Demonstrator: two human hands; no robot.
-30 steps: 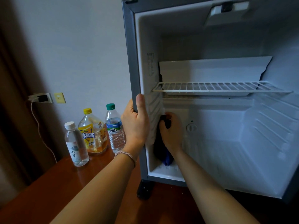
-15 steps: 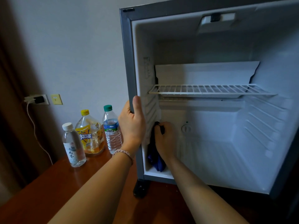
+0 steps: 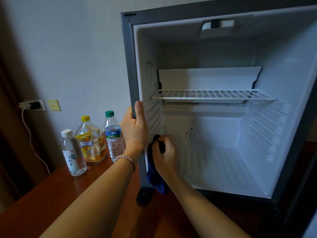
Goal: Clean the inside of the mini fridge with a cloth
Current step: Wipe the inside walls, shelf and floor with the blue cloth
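An open mini fridge (image 3: 130, 69) with a grey frame and a white inside stands on a wooden table. A white wire shelf (image 3: 212, 95) spans its middle. My left hand (image 3: 135, 129) grips the fridge's left front edge, thumb on the inner side. My right hand (image 3: 165, 157) is inside at the lower left, closed on a dark blue cloth (image 3: 155, 177) pressed against the ribbed left inner wall. The cloth's tail hangs down past the fridge's bottom front edge.
Three bottles stand left of the fridge: a clear one with a white cap (image 3: 72, 152), a yellow tea bottle (image 3: 91, 140) and a green-capped water bottle (image 3: 113, 134). A wall socket with a plugged charger (image 3: 33, 105) and its cable are further left. The wooden table (image 3: 51, 194) reaches toward me.
My right hand with the cloth has slid down the left inner wall toward the front edge. My left hand keeps its grip on the frame. The view has shifted a little.
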